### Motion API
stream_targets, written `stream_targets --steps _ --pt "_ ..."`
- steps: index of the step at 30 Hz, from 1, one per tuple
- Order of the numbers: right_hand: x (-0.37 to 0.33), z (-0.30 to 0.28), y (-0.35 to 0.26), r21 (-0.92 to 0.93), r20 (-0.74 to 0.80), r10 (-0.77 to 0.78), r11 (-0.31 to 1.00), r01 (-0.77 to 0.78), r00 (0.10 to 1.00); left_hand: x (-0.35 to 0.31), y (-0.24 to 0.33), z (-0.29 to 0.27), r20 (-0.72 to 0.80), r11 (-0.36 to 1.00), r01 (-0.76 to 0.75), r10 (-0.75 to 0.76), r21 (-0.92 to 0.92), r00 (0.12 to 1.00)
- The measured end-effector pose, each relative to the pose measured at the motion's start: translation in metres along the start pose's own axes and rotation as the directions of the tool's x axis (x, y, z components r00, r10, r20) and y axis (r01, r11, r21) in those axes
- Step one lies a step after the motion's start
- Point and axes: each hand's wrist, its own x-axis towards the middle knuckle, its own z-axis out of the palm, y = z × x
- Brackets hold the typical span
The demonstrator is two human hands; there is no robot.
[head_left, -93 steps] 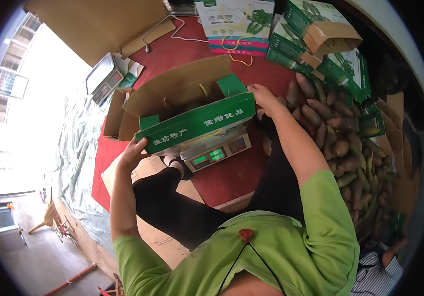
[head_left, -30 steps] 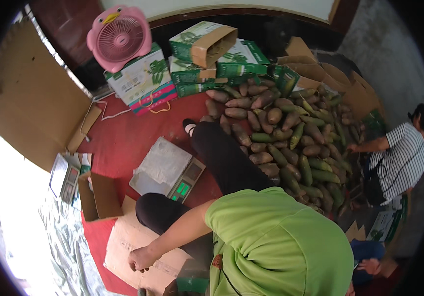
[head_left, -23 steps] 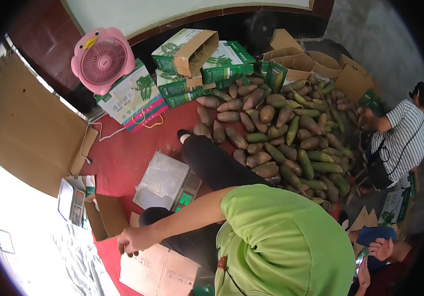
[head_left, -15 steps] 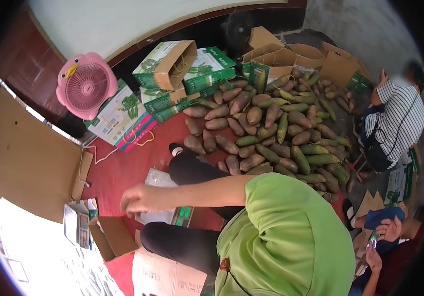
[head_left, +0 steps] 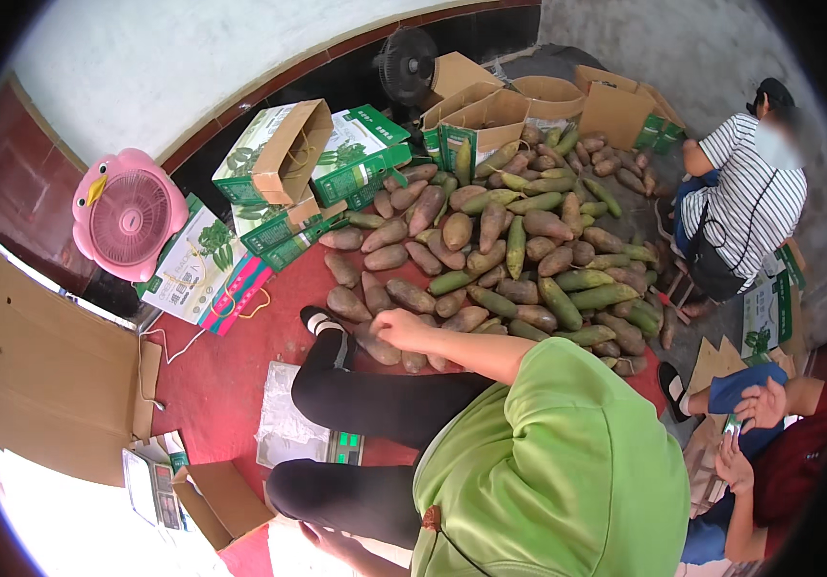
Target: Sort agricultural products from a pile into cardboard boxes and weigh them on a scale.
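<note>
My right hand (head_left: 402,330) reaches over the near edge of a heap of large green and brownish-red radishes (head_left: 540,306). Its fingers are loosely bent just above a brownish radish (head_left: 378,348), and nothing shows in them; whether they touch it is unclear. A digital scale (head_left: 288,428) with a bare silver plate and a lit green display sits on the red floor beyond my knees. My left hand (head_left: 329,540) is low at the bottom edge, beside my thigh above a pale cardboard sheet, with its fingers partly hidden.
Green-and-white cartons (head_left: 274,159) stand behind the heap, near a pink fan (head_left: 132,213). An open brown box (head_left: 223,500) and a second scale (head_left: 152,489) are at lower left. A person in stripes (head_left: 750,197) sits at right; another person's hands (head_left: 755,409) hold a small object.
My right hand has swung from above the scale to the radish heap. My left hand has come into sight at the bottom edge. The whole view has shifted a little.
</note>
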Motion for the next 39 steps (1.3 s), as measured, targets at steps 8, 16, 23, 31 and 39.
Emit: stream_targets --steps 8,16,23,31,39 --pt "-0.018 0.007 0.037 -0.051 0.143 0.314 0.949 -0.31 0.939 0.037 -0.109 -0.071 0.526 0.461 -0.565 0.224 0.685 0.82" --pt "-0.022 0.021 0.037 -0.065 0.249 0.387 0.921 -0.384 0.888 0.043 -0.131 -0.097 0.453 0.592 -0.465 0.182 0.658 0.873" --pt "-0.021 0.028 0.072 -0.072 0.279 0.374 0.927 -0.369 0.885 0.042 -0.134 -0.086 0.425 0.709 -0.396 0.15 0.583 0.893" --pt "-0.02 0.025 0.084 -0.065 0.342 0.391 0.917 -0.394 0.854 0.046 -0.143 -0.078 0.406 0.817 -0.315 0.11 0.483 0.907" --pt "-0.024 0.01 0.083 -0.069 0.342 0.548 0.825 -0.561 0.764 0.041 -0.156 -0.072 0.436 0.896 -0.214 0.026 0.388 0.9"
